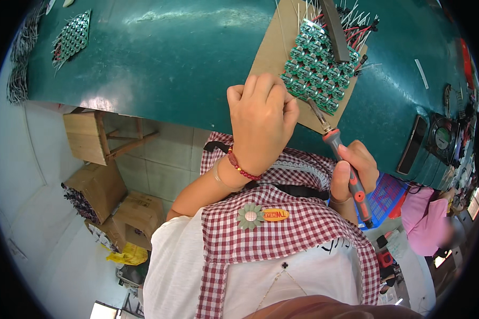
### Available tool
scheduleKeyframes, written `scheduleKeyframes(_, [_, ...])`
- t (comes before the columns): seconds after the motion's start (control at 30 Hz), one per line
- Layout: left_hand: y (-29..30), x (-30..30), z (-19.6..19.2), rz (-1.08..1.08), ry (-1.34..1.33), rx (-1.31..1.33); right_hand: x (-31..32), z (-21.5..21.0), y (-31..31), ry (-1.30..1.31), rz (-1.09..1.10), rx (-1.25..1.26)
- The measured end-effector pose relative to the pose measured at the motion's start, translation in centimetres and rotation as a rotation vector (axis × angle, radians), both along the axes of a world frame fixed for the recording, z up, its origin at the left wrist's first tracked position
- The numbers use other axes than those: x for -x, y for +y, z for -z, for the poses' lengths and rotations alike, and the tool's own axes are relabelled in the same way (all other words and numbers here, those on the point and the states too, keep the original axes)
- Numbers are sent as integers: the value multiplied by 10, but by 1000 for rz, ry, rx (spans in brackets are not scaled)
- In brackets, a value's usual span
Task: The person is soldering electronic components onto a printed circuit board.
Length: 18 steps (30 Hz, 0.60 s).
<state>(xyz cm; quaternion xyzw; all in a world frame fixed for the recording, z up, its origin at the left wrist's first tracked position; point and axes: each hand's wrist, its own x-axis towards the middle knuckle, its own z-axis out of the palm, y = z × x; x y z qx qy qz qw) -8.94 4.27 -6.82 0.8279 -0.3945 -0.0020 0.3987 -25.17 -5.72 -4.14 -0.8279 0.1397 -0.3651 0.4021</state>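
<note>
My right hand (354,173) is wrapped round the grey and red handle of a soldering iron (332,137). The iron's metal tip reaches the near edge of a panel of small green circuit boards (320,66). Beside that edge, on the left, my left hand (263,114) is closed with its fingertips pinched; what they hold is too small and hidden to name. Under the panel lies a brown board (267,56). A dark bar (333,31) rests across the panel, and red, black and white wires (362,27) stick out at its far side.
Another green circuit panel (73,37) lies at the far left of the green table (181,58), near hanging bundles of wires (20,74). A phone-like dark device (412,144) lies at the right. Below are a wooden stool (85,137), cardboard boxes (138,212) and a blue basket (386,196). A person in pink (423,218) is nearby.
</note>
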Motion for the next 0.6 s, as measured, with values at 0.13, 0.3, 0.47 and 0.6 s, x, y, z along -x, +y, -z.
scheduleKeyframes(0.13, [-2, 1, 1, 7, -6, -25, -2, 0, -1, -7, -7, -2])
scheduleKeyframes(0.3, [-1, 2, 0, 23, -14, -42, 0, 2, -3, 3, -42, 24])
scheduleKeyframes(0.47, [7, 0, -5, -12, -20, -33, 8, 5, -7, -111, -24, -24])
scheduleKeyframes(0.6, [1, 2, -3, 15, -22, 4, 6, 3, -6, -54, -37, 5])
